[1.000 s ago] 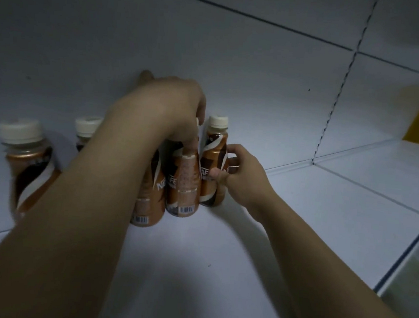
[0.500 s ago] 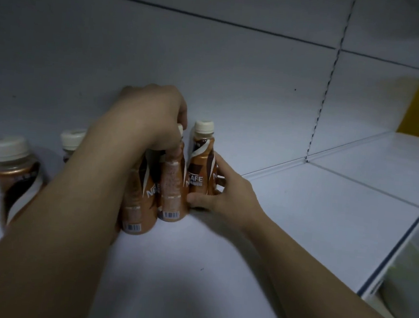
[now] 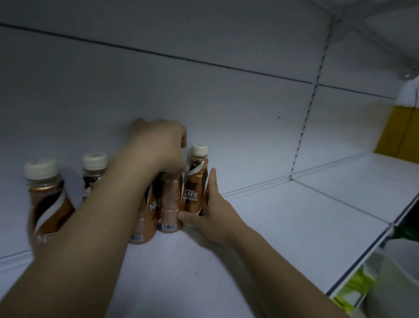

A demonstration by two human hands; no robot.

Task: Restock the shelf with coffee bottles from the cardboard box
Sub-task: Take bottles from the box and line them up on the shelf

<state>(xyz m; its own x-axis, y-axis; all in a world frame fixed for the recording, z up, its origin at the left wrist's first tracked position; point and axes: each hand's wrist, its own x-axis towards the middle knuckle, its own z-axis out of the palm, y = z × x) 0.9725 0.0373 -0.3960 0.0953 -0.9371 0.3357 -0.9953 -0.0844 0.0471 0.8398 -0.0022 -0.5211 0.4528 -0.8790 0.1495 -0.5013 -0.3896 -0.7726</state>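
Several brown coffee bottles with cream caps stand on the white shelf [image 3: 259, 239] against its back wall. My left hand [image 3: 157, 145] grips from above the tops of the middle bottles [image 3: 170, 206], hiding their caps. My right hand [image 3: 213, 210] wraps the lower side of the rightmost bottle [image 3: 195, 183], thumb across its front. Two more bottles stand to the left: one at the far left [image 3: 45, 200], blurred, and one behind my left forearm [image 3: 93, 166]. The cardboard box is out of view.
The shelf runs on to the right past a slotted upright [image 3: 305, 121]. A yellow panel [image 3: 408, 133] shows at the far right. Below the shelf's front edge sits a pale round tub [image 3: 402, 284] beside yellow-green packaging [image 3: 351, 288].
Both hands have stayed on the cluster of bottles. My right hand has slid down to the base of the rightmost bottle, which now stands against the others. The view shifted.
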